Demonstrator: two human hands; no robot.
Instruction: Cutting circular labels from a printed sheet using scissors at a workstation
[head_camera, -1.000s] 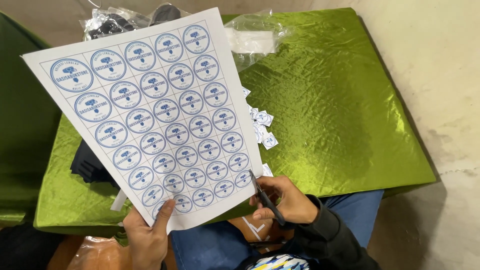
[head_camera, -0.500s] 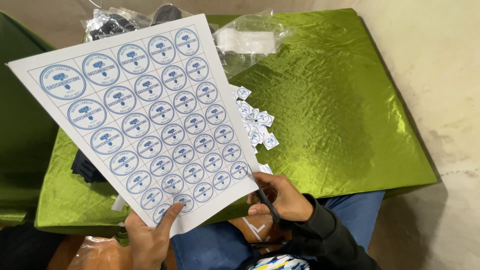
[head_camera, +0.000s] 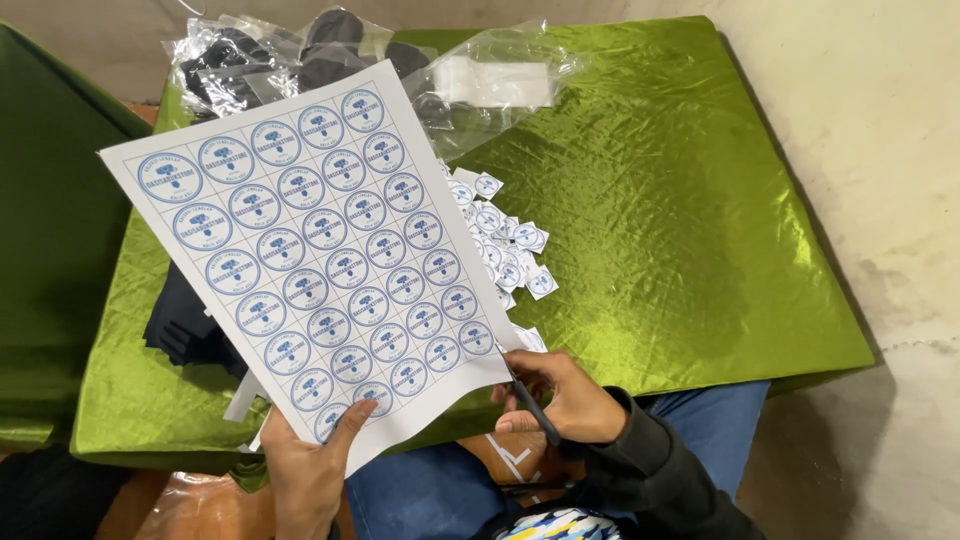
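Note:
My left hand (head_camera: 305, 462) grips the lower edge of a white sheet (head_camera: 320, 250) printed with rows of round blue-and-white stickers, held tilted above the green table (head_camera: 680, 230). My right hand (head_camera: 560, 400) is closed around dark scissors (head_camera: 530, 405) whose blades meet the sheet's lower right corner. A pile of several small cut square stickers (head_camera: 505, 245) lies on the cloth just right of the sheet, partly hidden behind it.
Clear plastic bags (head_camera: 300, 60) holding dark items sit at the table's far edge, with another clear bag (head_camera: 495, 80) holding something white. A black object (head_camera: 185, 325) lies under the sheet at left. A pale wall (head_camera: 860, 130) runs along the right.
The sheet has shifted down and left in view, uncovering more of the cut sticker pile. My right hand with the scissors has stayed at the sheet's lower right corner.

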